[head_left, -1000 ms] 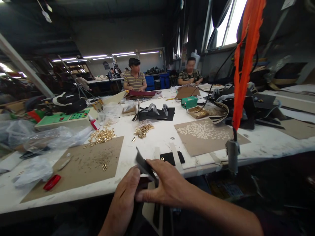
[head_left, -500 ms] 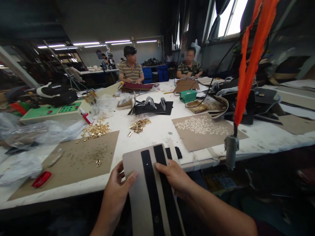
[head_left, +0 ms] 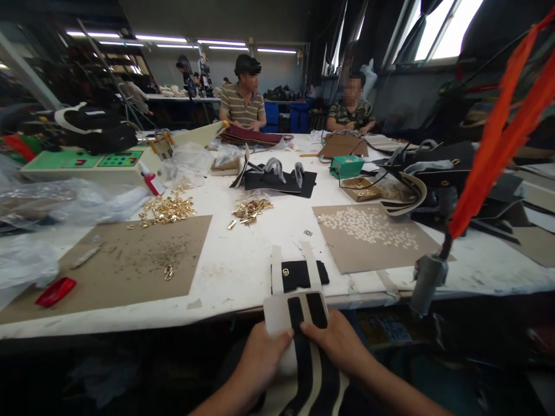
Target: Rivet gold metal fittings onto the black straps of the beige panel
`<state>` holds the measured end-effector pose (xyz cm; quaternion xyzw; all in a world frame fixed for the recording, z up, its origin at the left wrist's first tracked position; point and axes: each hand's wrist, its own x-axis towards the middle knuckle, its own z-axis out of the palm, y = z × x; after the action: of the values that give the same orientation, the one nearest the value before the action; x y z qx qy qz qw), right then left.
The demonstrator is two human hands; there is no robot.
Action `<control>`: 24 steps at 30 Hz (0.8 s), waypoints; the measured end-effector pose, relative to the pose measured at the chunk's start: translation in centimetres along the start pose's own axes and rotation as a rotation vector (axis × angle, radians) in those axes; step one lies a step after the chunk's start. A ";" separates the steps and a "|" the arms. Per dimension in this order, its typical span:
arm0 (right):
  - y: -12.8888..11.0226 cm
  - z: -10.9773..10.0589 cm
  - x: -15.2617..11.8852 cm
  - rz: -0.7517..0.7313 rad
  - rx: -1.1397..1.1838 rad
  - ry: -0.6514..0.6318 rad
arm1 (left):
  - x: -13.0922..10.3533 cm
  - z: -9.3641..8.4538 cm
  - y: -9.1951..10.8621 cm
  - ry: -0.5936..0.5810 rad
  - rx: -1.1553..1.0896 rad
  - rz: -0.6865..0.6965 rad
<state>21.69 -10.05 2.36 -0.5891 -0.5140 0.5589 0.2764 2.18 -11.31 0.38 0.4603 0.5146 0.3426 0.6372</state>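
Note:
Both of my hands grip a long beige panel (head_left: pixel 277 315) with two black strips along it, just in front of the table's edge. My left hand (head_left: pixel 266 352) holds its left side, thumb on top beside a strip. On the right side my right hand (head_left: pixel 340 344) has its thumb pressed on the strips. The fingers beneath are hidden. The panel bends downward toward me. Right beyond it, a folded black piece (head_left: pixel 299 276) with a gold ring fitting and two pale straps lies at the table edge.
Gold hardware lies in piles (head_left: pixel 251 211) on the white table (head_left: pixel 234 266). A brown board (head_left: pixel 368 254) bears many small pale pieces; another (head_left: pixel 143 277) has a red object (head_left: pixel 55 292). An orange strip (head_left: pixel 498 144) hangs at right with a metal cylinder (head_left: pixel 429 283). Two people sit opposite.
The panel has moved right and lower, its far end now tipped away from me. My left hand has come closer to my right. The folded black piece is more exposed.

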 end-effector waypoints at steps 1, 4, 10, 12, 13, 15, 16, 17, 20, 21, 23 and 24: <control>-0.4 0.1 0.2 -0.012 -0.032 0.010 | 0.0 -0.2 0.2 0.017 0.010 -0.008; -3.0 0.1 1.5 -0.063 -0.103 0.070 | 1.0 -1.5 2.4 0.112 0.097 0.006; -7.0 -0.6 6.0 -0.082 -0.318 0.158 | 5.5 -4.5 7.0 0.228 0.619 0.117; -7.3 -0.8 7.0 -0.069 -0.400 0.149 | 6.8 -5.1 7.3 0.246 0.691 0.091; -7.3 -0.9 7.4 -0.068 -0.433 0.147 | 7.3 -5.3 7.2 0.243 0.698 0.086; -7.3 -1.0 8.1 -0.072 -0.484 0.145 | 8.1 -5.4 7.0 0.226 0.708 0.085; -7.2 -1.0 8.3 -0.074 -0.504 0.144 | 8.4 -5.4 6.8 0.219 0.710 0.085; -7.1 -1.1 8.6 -0.074 -0.523 0.144 | 8.7 -5.4 6.7 0.218 0.714 0.086; -7.0 -1.1 9.1 -0.057 -0.587 0.139 | 9.1 -5.4 6.5 0.214 0.755 0.093; -7.0 -1.1 9.2 -0.048 -0.601 0.135 | 9.2 -5.4 6.4 0.208 0.776 0.093; -7.0 -1.1 9.5 -0.032 -0.613 0.124 | 9.3 -5.5 6.4 0.193 0.812 0.087; -7.0 -1.2 9.6 -0.029 -0.613 0.117 | 9.3 -5.5 6.4 0.185 0.824 0.081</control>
<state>19.22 1.25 5.35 -0.6688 -0.6501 0.3391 0.1229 -0.70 0.64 2.93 0.6637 0.6451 0.1728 0.3370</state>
